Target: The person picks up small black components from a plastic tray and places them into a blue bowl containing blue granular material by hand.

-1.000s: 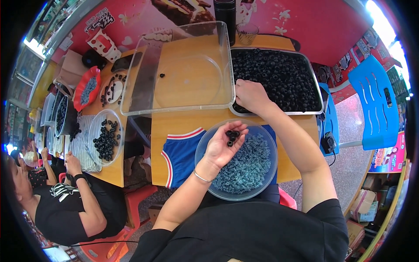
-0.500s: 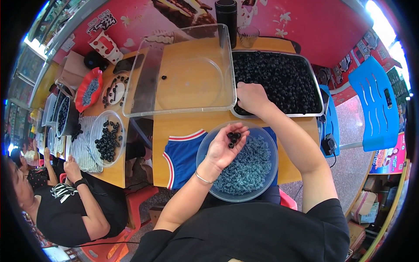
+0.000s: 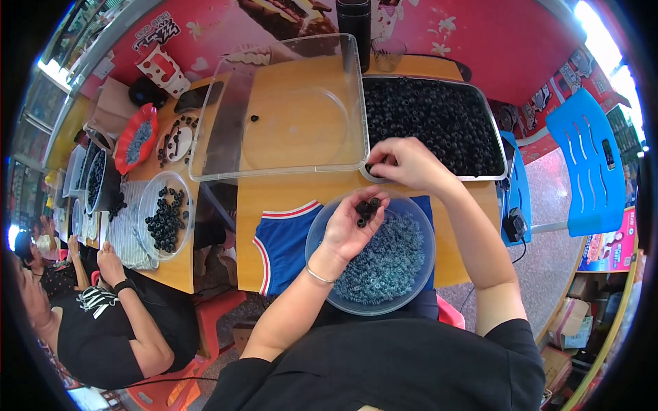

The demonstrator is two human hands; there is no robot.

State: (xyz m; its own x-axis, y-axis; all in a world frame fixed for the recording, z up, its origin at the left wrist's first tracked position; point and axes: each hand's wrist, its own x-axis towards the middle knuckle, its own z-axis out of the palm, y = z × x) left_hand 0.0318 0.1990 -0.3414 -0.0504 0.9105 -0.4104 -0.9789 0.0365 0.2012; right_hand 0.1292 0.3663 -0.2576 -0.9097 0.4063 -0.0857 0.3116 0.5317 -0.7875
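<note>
Several small black ring-shaped pieces [image 3: 369,211] rest in the curled fingers of my left hand [image 3: 341,234]. Beneath that hand stands a clear round bowl [image 3: 426,282] full of small see-through bluish pieces [image 3: 387,264]. My right hand [image 3: 415,164] is over the near left corner of a metal tray [image 3: 480,177], its thumb and fingers pinched together. Whatever lies between its fingertips is too dark and small to make out. Black ring-shaped pieces [image 3: 439,113] heap up in the tray.
A clear plastic lid-like box [image 3: 274,170] holds a single black piece left of the tray. Blue cloth [image 3: 284,240] lies beside the bowl. At left, another person [image 3: 116,322] sits near a clear dish [image 3: 190,236] of black pieces. A blue chair [image 3: 582,164] stands right.
My right hand has drawn back from the tray's pile toward my left hand, its pinched fingers now turned toward the tray's near corner. The left hand has closed slightly around its black pieces.
</note>
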